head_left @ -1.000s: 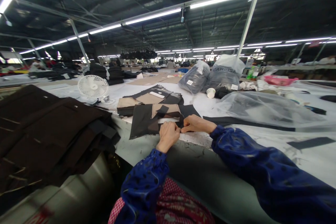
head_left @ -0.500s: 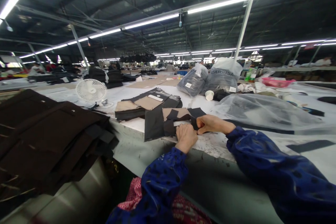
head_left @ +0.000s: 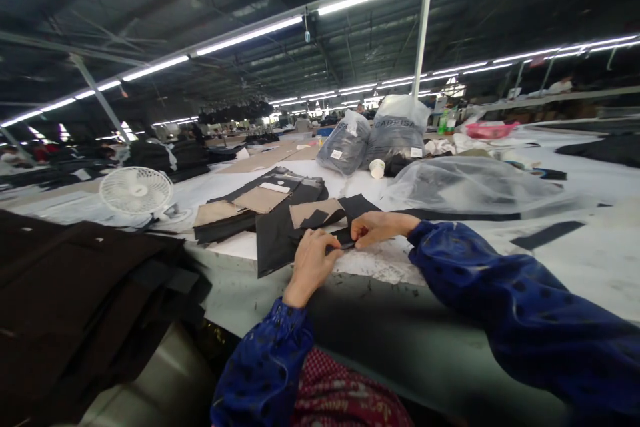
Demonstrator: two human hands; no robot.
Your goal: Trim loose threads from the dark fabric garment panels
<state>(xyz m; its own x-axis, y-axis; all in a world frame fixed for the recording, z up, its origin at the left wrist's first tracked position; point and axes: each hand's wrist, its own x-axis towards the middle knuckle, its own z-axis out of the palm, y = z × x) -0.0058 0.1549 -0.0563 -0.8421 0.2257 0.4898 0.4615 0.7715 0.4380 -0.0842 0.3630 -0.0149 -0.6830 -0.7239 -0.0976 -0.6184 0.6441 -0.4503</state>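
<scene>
A dark fabric panel (head_left: pixel 274 243) lies at the table's front edge, with a beige piece (head_left: pixel 313 212) and a smaller dark patch on top of it. My left hand (head_left: pixel 311 261) pinches the near edge of the panel between thumb and fingertips. Close beside it on the right, my right hand (head_left: pixel 377 228) has its fingers closed on the same edge. The fingertips of both hands almost meet there, and they partly cover the cloth between them. Behind the panel is a stack of dark fabric pieces (head_left: pixel 220 230) with beige pieces and a white object (head_left: pixel 275 187) on top.
A pile of dark brown cloth (head_left: pixel 75 280) fills the left side near me. A white fan (head_left: pixel 136 191) stands behind it. Farther back are plastic-wrapped bundles (head_left: pixel 397 137), a paper cup (head_left: pixel 377 169) and a pink basket (head_left: pixel 491 129). Clear plastic sheeting (head_left: pixel 465 185) lies to the right.
The camera view has turned a little to the right. My left hand has shifted away from the middle of the panel, and its thumb and fingers now pinch the near edge. The right hand stays on the edge.
</scene>
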